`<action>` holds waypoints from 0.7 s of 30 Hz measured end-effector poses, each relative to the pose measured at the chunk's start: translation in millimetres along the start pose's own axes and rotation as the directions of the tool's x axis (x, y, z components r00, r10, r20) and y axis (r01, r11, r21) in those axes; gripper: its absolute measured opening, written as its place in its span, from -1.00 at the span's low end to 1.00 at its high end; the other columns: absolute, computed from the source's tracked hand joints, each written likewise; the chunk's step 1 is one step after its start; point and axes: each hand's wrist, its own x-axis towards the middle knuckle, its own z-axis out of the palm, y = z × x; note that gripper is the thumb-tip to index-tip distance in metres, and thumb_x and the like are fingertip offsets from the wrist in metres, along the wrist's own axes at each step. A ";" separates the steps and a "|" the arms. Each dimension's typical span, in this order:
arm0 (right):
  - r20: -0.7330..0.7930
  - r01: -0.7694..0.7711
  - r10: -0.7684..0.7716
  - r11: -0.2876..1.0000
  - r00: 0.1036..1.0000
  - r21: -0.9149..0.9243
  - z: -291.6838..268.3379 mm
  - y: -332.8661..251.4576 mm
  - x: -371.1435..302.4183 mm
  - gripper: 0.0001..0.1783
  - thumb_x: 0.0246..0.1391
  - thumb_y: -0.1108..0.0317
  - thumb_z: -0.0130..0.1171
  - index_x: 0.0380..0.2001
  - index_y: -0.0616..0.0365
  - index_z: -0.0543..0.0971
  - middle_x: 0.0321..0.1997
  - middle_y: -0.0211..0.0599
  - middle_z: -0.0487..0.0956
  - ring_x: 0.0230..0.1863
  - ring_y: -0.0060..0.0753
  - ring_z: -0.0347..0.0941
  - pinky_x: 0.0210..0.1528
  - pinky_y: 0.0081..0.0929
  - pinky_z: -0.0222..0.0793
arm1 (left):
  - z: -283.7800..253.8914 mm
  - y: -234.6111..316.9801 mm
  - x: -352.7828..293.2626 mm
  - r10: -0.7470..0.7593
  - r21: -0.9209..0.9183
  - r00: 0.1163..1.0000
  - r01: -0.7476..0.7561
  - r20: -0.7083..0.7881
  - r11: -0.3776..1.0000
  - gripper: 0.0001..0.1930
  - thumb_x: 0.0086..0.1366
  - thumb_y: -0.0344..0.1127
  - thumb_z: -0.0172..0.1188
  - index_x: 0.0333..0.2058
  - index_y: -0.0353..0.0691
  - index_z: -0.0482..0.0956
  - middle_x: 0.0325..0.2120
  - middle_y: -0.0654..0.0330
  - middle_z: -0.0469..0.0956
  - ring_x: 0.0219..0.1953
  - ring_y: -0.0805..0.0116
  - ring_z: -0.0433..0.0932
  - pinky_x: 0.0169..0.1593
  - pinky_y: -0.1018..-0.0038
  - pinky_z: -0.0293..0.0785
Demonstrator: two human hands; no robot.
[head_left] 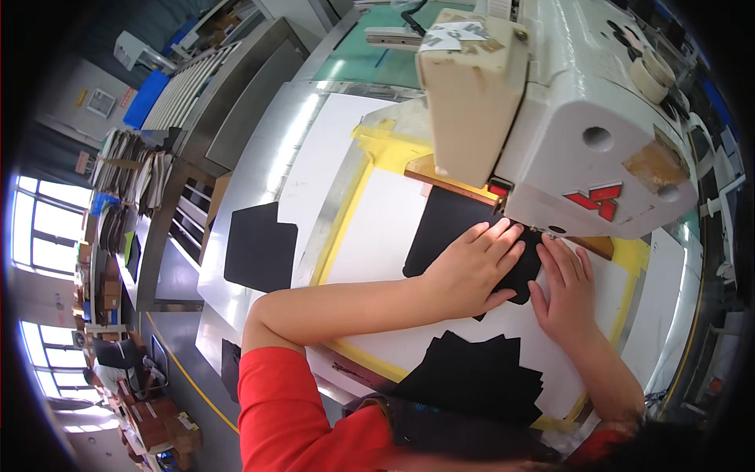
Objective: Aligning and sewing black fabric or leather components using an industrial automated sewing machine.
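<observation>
My left hand (pixel 474 270) lies flat, fingers stretched, on a black cloth-like piece (pixel 444 228) under the head of a white industrial sewing machine (pixel 550 169). Beside it, my right hand (pixel 568 287) rests with fingers extended at the piece's right edge. The fingertips of both hands are close to the needle area, which the machine head and fingers partly hide. Nearer to me, a fanned stack of black pieces (pixel 472 370) lies on the white work surface (pixel 373 224). Another black piece (pixel 261 248) sits farther left.
Yellow tape (pixel 346 228) borders the white surface, over a shiny metal tabletop (pixel 263 185). A beige box-shaped housing (pixel 472 102) juts from the machine above my left hand. Left of the table stand a metal-framed cabinet (pixel 244 86) and shelves with stacked sheets (pixel 134 169).
</observation>
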 end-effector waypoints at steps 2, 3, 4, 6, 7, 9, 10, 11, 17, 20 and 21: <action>-0.002 -0.039 0.039 0.997 0.999 0.063 0.2 2.7 -2.6 -0.41 0.01 0.30 0.19 0.14 0.26 0.40 0.22 -0.13 0.37 0.31 -0.12 0.24 0.33 0.00 0.01 | -0.1 2.5 0.9 -0.004 -0.016 1.000 0.005 0.023 1.000 -0.34 0.20 0.04 0.18 0.11 -0.38 0.39 0.17 -0.09 0.31 0.22 0.03 0.28 0.25 0.20 0.18; -0.009 -0.033 0.033 0.997 0.999 0.073 -1.8 2.9 -1.9 -0.41 0.00 0.33 0.20 0.14 0.24 0.40 0.22 -0.11 0.37 0.30 -0.08 0.25 0.32 0.00 0.03 | 0.2 2.8 2.4 0.001 -0.015 1.000 -0.001 0.015 1.000 -0.34 0.20 0.04 0.18 0.11 -0.39 0.39 0.17 -0.09 0.31 0.22 0.03 0.28 0.25 0.20 0.18; -0.013 -0.017 0.018 0.997 1.000 0.076 -2.1 3.0 -2.5 -0.41 0.00 0.33 0.20 0.14 0.24 0.40 0.22 -0.11 0.37 0.30 -0.08 0.25 0.32 0.00 0.03 | 0.3 2.6 2.5 0.008 -0.015 1.000 -0.008 0.007 1.000 -0.34 0.19 0.04 0.19 0.10 -0.39 0.38 0.17 -0.10 0.31 0.22 0.02 0.28 0.25 0.20 0.19; -0.024 -0.025 0.027 0.998 0.999 0.063 -3.0 4.4 -4.9 -0.43 0.01 0.33 0.19 0.12 0.25 0.41 0.21 -0.11 0.38 0.30 -0.07 0.25 0.31 0.00 0.05 | -0.2 3.3 2.2 0.004 0.012 1.000 -0.004 0.005 1.000 -0.34 0.19 0.03 0.20 0.10 -0.39 0.38 0.17 -0.09 0.31 0.22 0.02 0.29 0.25 0.20 0.19; -0.025 -0.019 0.020 0.998 0.999 0.064 -3.9 4.2 -3.9 -0.43 0.01 0.33 0.19 0.12 0.25 0.41 0.21 -0.11 0.38 0.30 -0.07 0.25 0.31 0.00 0.05 | -0.2 4.5 2.7 0.010 0.027 1.000 -0.011 0.008 1.000 -0.34 0.18 0.02 0.20 0.10 -0.39 0.38 0.17 -0.09 0.31 0.21 0.01 0.29 0.25 0.20 0.20; -0.039 0.004 -0.002 0.998 0.999 0.064 -6.5 1.6 -1.2 -0.47 0.00 0.35 0.19 0.09 0.25 0.42 0.20 -0.11 0.39 0.27 -0.07 0.28 0.29 -0.02 0.09 | -2.1 3.6 3.0 0.000 0.006 1.000 0.000 -0.002 1.000 -0.35 0.18 0.01 0.21 0.09 -0.39 0.39 0.17 -0.08 0.31 0.21 0.01 0.29 0.24 0.21 0.21; -0.040 0.005 -0.003 0.998 0.999 0.063 -7.7 1.4 0.1 -0.47 0.00 0.35 0.19 0.09 0.25 0.42 0.20 -0.11 0.39 0.27 -0.07 0.28 0.29 -0.02 0.09 | -3.4 3.2 3.3 -0.006 -0.020 1.000 0.006 -0.009 1.000 -0.35 0.18 0.00 0.22 0.09 -0.39 0.39 0.17 -0.08 0.31 0.21 0.01 0.29 0.24 0.21 0.22; -0.047 0.022 -0.018 0.997 0.999 0.080 -8.4 1.4 1.9 -0.48 -0.01 0.36 0.19 0.07 0.25 0.43 0.20 -0.13 0.39 0.25 -0.07 0.29 0.28 -0.03 0.12 | -4.0 3.8 3.1 -0.026 -0.025 1.000 0.026 -0.001 0.999 -0.36 0.17 -0.01 0.23 0.09 -0.38 0.39 0.17 -0.08 0.30 0.21 0.01 0.30 0.24 0.21 0.23; -0.078 0.070 -0.064 0.995 0.995 0.075 -8.0 -0.8 6.9 -0.50 -0.03 0.38 0.21 0.04 0.24 0.45 0.20 -0.15 0.39 0.21 -0.07 0.31 0.24 -0.06 0.16 | -20.6 -9.7 -6.5 -0.019 -0.084 0.998 0.024 0.053 0.996 -0.41 0.21 -0.03 0.22 0.11 -0.30 0.39 0.21 0.02 0.28 0.29 0.08 0.24 0.30 0.19 0.18; -0.077 0.089 -0.081 0.991 0.994 0.104 -12.6 1.7 3.4 -0.50 -0.04 0.35 0.23 0.03 0.21 0.46 0.20 -0.16 0.40 0.24 -0.08 0.30 0.25 -0.04 0.15 | -57.4 -34.8 -26.7 -0.068 -0.191 0.996 0.078 0.062 0.978 -0.53 0.17 -0.18 0.31 0.04 -0.17 0.49 0.16 0.14 0.39 0.26 0.13 0.31 0.32 0.16 0.19; -0.079 0.106 -0.096 0.987 0.992 0.125 -13.3 0.4 3.3 -0.49 -0.05 0.33 0.24 0.03 0.19 0.47 0.20 -0.16 0.40 0.25 -0.08 0.29 0.25 -0.03 0.14 | -85.9 -51.4 -38.1 -0.160 -0.114 0.986 0.165 0.055 0.980 -0.57 0.11 -0.24 0.37 -0.03 -0.13 0.54 0.10 0.17 0.46 0.25 0.12 0.33 0.29 0.17 0.23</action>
